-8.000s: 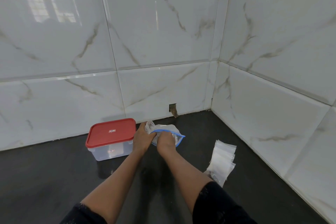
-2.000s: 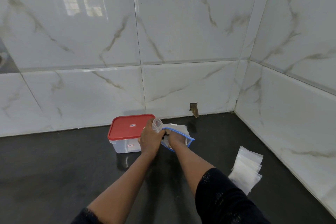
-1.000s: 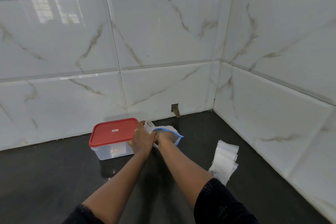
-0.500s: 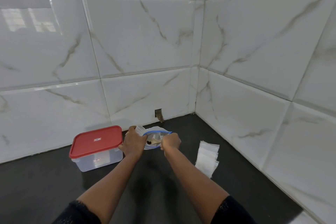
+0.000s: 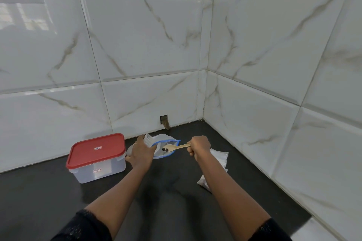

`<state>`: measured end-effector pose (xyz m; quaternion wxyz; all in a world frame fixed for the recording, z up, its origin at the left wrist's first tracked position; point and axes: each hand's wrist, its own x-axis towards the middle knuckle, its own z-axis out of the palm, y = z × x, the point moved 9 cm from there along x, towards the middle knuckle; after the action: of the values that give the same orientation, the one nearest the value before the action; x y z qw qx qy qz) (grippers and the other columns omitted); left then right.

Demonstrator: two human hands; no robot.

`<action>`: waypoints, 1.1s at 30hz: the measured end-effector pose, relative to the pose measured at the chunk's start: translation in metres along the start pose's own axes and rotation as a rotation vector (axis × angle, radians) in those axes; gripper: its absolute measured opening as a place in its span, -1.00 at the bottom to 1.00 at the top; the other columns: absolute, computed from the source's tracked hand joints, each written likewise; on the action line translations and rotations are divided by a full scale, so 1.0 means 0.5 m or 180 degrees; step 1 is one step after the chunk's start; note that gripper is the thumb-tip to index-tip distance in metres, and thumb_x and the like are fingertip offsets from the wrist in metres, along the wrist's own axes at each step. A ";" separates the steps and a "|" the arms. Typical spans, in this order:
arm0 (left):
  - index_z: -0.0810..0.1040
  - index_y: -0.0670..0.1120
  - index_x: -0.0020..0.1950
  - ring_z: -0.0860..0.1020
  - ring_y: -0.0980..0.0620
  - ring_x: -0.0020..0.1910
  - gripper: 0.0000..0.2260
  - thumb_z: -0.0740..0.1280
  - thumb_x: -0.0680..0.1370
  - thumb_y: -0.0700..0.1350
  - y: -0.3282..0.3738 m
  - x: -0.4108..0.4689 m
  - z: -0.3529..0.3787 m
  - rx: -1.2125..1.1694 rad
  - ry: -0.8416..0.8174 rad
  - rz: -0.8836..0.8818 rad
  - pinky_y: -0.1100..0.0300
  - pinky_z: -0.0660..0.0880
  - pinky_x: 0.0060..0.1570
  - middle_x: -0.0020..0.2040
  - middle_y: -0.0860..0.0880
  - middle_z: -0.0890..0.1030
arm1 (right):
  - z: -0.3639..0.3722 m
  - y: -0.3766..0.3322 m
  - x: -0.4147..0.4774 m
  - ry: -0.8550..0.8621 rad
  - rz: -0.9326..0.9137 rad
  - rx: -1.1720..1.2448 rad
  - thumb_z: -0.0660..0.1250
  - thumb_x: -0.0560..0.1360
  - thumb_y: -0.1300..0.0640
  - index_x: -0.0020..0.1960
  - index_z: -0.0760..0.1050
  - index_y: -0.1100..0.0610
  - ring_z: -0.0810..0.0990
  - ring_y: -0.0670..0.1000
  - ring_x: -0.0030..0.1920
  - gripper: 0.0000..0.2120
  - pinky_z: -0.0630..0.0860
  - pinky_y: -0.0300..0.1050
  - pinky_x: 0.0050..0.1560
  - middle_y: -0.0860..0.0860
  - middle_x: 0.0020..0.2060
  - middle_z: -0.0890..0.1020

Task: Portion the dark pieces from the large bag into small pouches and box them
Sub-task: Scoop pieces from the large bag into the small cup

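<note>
- My left hand (image 5: 142, 151) gripped the near-left edge of the bag (image 5: 162, 154). The fingers were bent round the plastic and kept the mouth open.
- A white flap (image 5: 148, 139) of plastic stood up above these fingers. I could not tell if it was a pouch or a part of the bag.
- The bag lay on the dark counter (image 5: 49, 201), between the box (image 5: 101, 171) and my right hand (image 5: 198, 147). Its blue rim (image 5: 172, 141) made an open loop turned toward my right hand.
- My right hand was closed as a fist round the end of the handle of a wooden spoon (image 5: 177, 146).
- The spoon was held almost level, and its bowl was inside the blue rim, at the mouth of the bag.
- A few dark pieces (image 5: 165, 150) sat in the bowl of the spoon. How much was deeper in the bag I could not see.
- The box was clear, and its red lid (image 5: 96, 149) was closed on it. It stood just beside my left hand, on the left, near the wall (image 5: 137, 45).
- The pouches (image 5: 220, 159) lay in a flat pile on the counter at the right, partly hidden behind my right forearm.
- The wall was of white tiles with marble veins and met a second such wall in a corner.
- A small hole (image 5: 164, 120) was at the foot of the wall, behind the bag.
- Dark sleeves covered both my upper arms at the bottom of the view.
</note>
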<state>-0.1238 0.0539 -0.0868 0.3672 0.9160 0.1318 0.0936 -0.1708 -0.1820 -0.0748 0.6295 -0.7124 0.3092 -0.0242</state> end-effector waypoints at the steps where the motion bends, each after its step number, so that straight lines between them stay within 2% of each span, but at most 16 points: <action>1: 0.32 -0.05 0.36 0.45 -0.14 0.24 -0.47 0.40 0.46 0.05 -0.001 -0.001 0.001 -0.0038 -0.0007 0.0002 -0.15 0.34 0.21 0.26 -0.10 0.50 | -0.006 -0.005 -0.002 -0.0011 -0.0016 0.0014 0.09 0.49 0.34 -0.02 0.56 0.38 0.35 -0.03 -0.57 -0.73 0.27 -0.27 -0.59 0.16 -0.35 0.49; 6: 0.28 -0.05 0.41 0.41 -0.14 0.30 -0.43 0.41 0.47 0.00 0.003 -0.015 0.004 -0.0177 -0.0048 0.0058 -0.14 0.29 0.26 0.32 -0.11 0.46 | -0.008 -0.040 -0.018 -0.0081 -0.0250 0.0117 0.10 0.48 0.36 -0.23 0.53 0.29 0.35 -0.02 -0.55 -0.76 0.26 -0.24 -0.56 0.12 -0.45 0.44; 9: 0.26 -0.04 0.43 0.39 -0.14 0.31 -0.41 0.42 0.46 -0.01 -0.003 -0.018 0.010 -0.0297 -0.0072 0.0040 -0.14 0.30 0.27 0.35 -0.12 0.44 | 0.015 -0.069 -0.032 -0.0184 -0.0605 -0.0097 0.12 0.51 0.36 -0.32 0.54 0.16 0.43 -0.02 -0.45 -0.67 0.37 -0.21 -0.40 0.09 -0.41 0.50; 12: 0.27 -0.03 0.43 0.40 -0.14 0.30 -0.40 0.43 0.46 -0.02 -0.009 -0.021 0.012 -0.0366 -0.0020 0.0006 -0.14 0.30 0.26 0.35 -0.12 0.44 | 0.045 -0.099 -0.055 -0.0230 -0.1225 -0.0471 0.13 0.53 0.34 -0.04 0.65 0.22 0.61 0.04 -0.18 -0.70 0.56 -0.12 -0.10 0.12 -0.20 0.63; 15: 0.29 -0.01 0.42 0.41 -0.14 0.29 -0.42 0.43 0.46 -0.03 -0.011 -0.025 0.013 -0.0395 0.0001 -0.0001 -0.14 0.29 0.26 0.33 -0.13 0.45 | 0.069 -0.117 -0.084 -0.0221 -0.1767 -0.0878 0.16 0.55 0.32 0.08 0.63 0.23 0.62 0.07 0.04 -0.72 0.56 -0.09 0.13 0.13 -0.03 0.67; 20: 0.30 -0.01 0.41 0.42 -0.15 0.28 -0.43 0.43 0.46 -0.03 -0.012 -0.023 0.011 -0.0420 0.0018 -0.0068 -0.13 0.28 0.25 0.32 -0.14 0.46 | 0.091 -0.141 -0.119 -0.0226 -0.2425 -0.1462 0.19 0.58 0.29 0.19 0.58 0.23 0.61 0.00 0.10 -0.73 0.47 -0.27 0.19 0.11 0.09 0.66; 28: 0.27 -0.02 0.42 0.40 -0.15 0.30 -0.43 0.41 0.47 0.00 -0.011 -0.019 0.005 -0.0330 0.0034 -0.0073 -0.11 0.28 0.27 0.35 -0.13 0.44 | 0.101 -0.157 -0.153 -0.0320 -0.3025 -0.1932 0.21 0.56 0.34 0.26 0.53 0.21 0.59 0.00 0.16 -0.69 0.43 -0.30 0.23 0.10 0.17 0.62; 33: 0.27 -0.02 0.42 0.40 -0.14 0.30 -0.42 0.41 0.47 0.02 -0.013 -0.017 0.005 -0.0307 0.0043 -0.0085 -0.11 0.30 0.26 0.35 -0.12 0.43 | 0.097 -0.146 -0.154 -0.0300 -0.3084 -0.1979 0.23 0.56 0.27 0.28 0.52 0.20 0.59 0.01 0.17 -0.70 0.48 -0.26 0.21 0.10 0.18 0.61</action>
<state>-0.1323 0.0540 -0.0939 0.4112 0.8947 0.1419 0.1010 -0.1827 -0.1017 0.0090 0.3207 -0.9246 -0.0881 -0.1859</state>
